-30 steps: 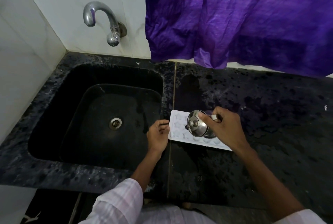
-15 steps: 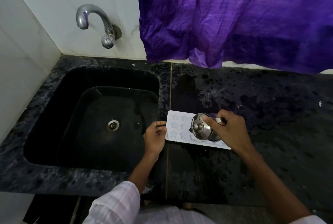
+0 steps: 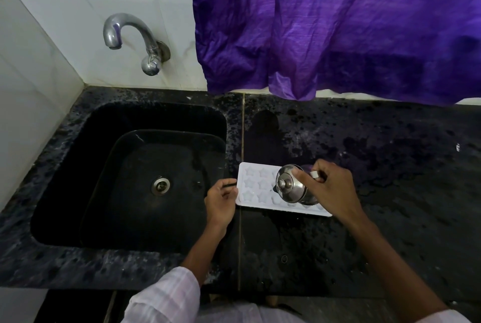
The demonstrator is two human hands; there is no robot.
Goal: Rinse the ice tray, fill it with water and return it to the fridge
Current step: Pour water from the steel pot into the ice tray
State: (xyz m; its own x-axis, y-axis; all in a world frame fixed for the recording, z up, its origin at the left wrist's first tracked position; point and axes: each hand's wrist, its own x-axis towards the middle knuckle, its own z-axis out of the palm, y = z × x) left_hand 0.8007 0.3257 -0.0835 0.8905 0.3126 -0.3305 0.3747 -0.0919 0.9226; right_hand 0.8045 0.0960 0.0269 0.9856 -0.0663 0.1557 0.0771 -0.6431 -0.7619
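Observation:
A white ice tray (image 3: 256, 184) with star-shaped cells lies flat on the black counter (image 3: 390, 192), just right of the sink. My left hand (image 3: 221, 199) rests at the tray's left end, fingers curled against its edge. My right hand (image 3: 329, 190) grips a small steel jug with a lid (image 3: 290, 184), tipped to the left over the tray's middle cells. The tray's right part is hidden by the jug and hand. No stream of water is discernible.
A black sink (image 3: 130, 174) with a round drain (image 3: 160, 185) takes up the left. A chrome tap (image 3: 135, 39) juts from the white tiled wall above it. A purple curtain (image 3: 338, 26) hangs over the counter's back edge. The counter is wet.
The camera view has drifted slightly. The jug stays tipped over the tray and both hands keep their places.

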